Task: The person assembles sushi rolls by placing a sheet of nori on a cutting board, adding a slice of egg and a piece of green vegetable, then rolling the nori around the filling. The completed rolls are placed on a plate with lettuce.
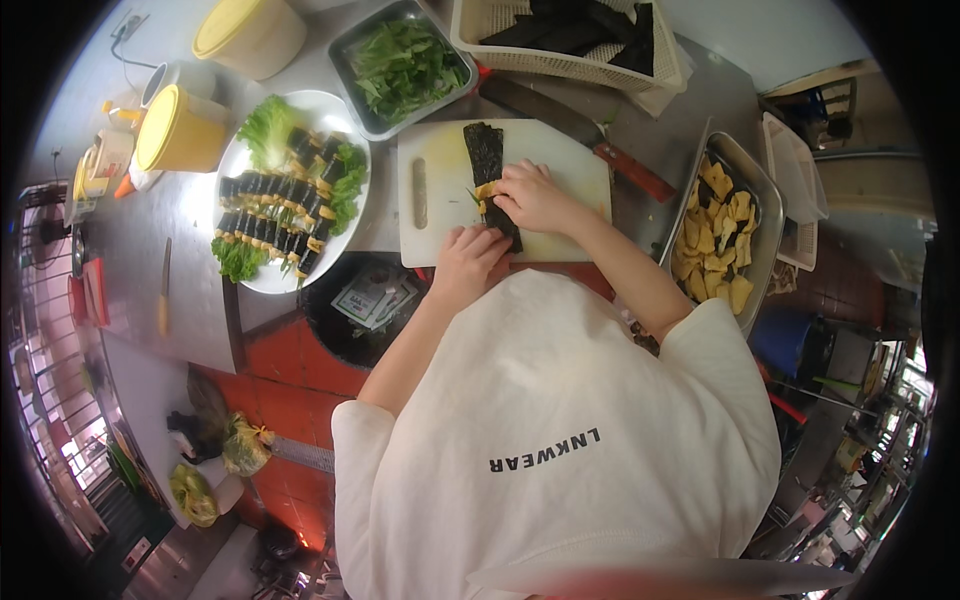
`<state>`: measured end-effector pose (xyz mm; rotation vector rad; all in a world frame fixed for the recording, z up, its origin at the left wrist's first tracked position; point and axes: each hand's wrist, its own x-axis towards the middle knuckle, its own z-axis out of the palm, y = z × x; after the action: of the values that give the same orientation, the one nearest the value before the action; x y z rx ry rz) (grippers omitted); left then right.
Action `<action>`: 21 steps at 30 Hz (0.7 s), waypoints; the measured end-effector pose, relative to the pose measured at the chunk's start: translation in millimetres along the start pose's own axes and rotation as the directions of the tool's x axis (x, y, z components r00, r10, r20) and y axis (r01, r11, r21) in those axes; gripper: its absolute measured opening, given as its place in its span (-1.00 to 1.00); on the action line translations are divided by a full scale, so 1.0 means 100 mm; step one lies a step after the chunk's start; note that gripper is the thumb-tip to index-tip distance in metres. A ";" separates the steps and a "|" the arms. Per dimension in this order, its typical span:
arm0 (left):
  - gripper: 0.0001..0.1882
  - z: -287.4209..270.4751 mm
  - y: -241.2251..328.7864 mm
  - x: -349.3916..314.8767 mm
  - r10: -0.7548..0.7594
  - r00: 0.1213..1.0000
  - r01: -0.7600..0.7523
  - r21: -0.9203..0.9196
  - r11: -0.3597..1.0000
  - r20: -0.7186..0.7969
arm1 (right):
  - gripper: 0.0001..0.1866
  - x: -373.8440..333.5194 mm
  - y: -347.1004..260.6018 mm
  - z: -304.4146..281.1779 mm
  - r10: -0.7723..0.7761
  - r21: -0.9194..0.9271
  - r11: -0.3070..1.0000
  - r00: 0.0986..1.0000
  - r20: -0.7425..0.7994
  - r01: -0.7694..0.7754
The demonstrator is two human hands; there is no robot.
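A dark seaweed strip (484, 145) lies lengthwise on the white cutting board (585, 165). A yellow slice (486, 190) lies across the strip's middle, with a bit of green leaf poking out beside it. My right hand (535, 198) comes from the right, its fingertips closed on the slice. At the strip's near end is my left hand (470, 262), its fingers bent over the seaweed edge. The undersides of both hands' fingertips are hidden. Left of the board, a white oval plate (228, 165) bears rows of seaweed-wrapped rolls (262, 190) on lettuce.
A large knife (560, 118) with a reddish handle lies along the board's far right edge. Leafy greens fill a metal tray (345, 85) behind; a white basket (470, 30) holds seaweed sheets. Yellow slices lie in a metal tray (765, 200) at right. Yellow-lidded tubs (185, 130) stand left.
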<state>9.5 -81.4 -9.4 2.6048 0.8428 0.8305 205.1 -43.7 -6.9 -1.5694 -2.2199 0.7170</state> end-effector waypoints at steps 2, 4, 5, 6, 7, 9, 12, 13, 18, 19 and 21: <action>-0.63 0.00 0.00 0.01 0.008 1.000 -0.006 -0.092 0.996 0.021 | -0.79 0.02 0.00 -0.01 0.019 -0.020 1.000 0.999 0.028 -0.018; -0.74 -0.03 0.02 0.01 -0.081 0.996 0.084 -0.208 0.975 0.022 | -0.77 0.02 -0.01 -0.05 0.041 -0.045 0.998 0.997 0.069 -0.037; -0.73 -0.03 0.01 0.04 -0.120 0.992 0.113 -0.174 0.978 -0.032 | -0.77 0.02 -0.02 -0.07 0.042 -0.034 0.999 0.997 0.070 -0.040; -0.73 -0.02 -0.03 0.08 -0.157 0.984 0.143 -0.143 0.979 -0.087 | -0.77 0.03 -0.03 -0.09 0.045 -0.022 0.999 0.996 0.071 -0.043; -0.72 -0.03 -0.06 0.14 -0.192 0.971 0.177 -0.112 0.978 -0.144 | -0.77 0.03 -0.04 -0.09 0.045 -0.011 0.999 0.996 0.074 -0.044; -0.77 -0.04 -0.13 0.28 -0.171 0.957 0.157 -0.079 0.984 -0.232 | -0.77 0.04 -0.02 -0.08 0.044 -0.028 0.999 0.997 0.070 -0.042; -0.79 -0.04 -0.27 0.35 -0.112 0.977 0.106 -0.038 0.994 -0.183 | -0.79 0.01 0.00 -0.04 0.025 -0.053 0.998 0.999 0.026 -0.023; -0.78 -0.03 -0.31 0.34 -0.115 0.979 0.109 -0.045 0.993 -0.167 | -0.80 0.01 0.02 -0.04 0.014 -0.065 0.998 1.000 0.002 -0.014; -0.77 -0.01 -0.40 0.34 -0.134 0.984 0.126 -0.072 0.989 -0.117 | -0.77 -0.13 0.10 0.04 -0.041 0.263 0.959 0.968 -0.247 0.108; -0.76 0.01 -0.40 0.33 -0.134 0.985 0.126 -0.076 0.989 -0.111 | -0.75 -0.16 0.08 0.03 -0.061 0.304 0.941 0.960 -0.272 0.146; -0.74 0.01 -0.41 0.32 -0.135 0.986 0.128 -0.084 0.988 -0.093 | -0.71 -0.18 0.06 0.01 -0.065 0.306 0.942 0.967 -0.246 0.141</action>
<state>13.5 -29.8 -13.7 2.4288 0.9777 0.9409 215.3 -59.5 -10.8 -1.2939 -1.8891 0.7747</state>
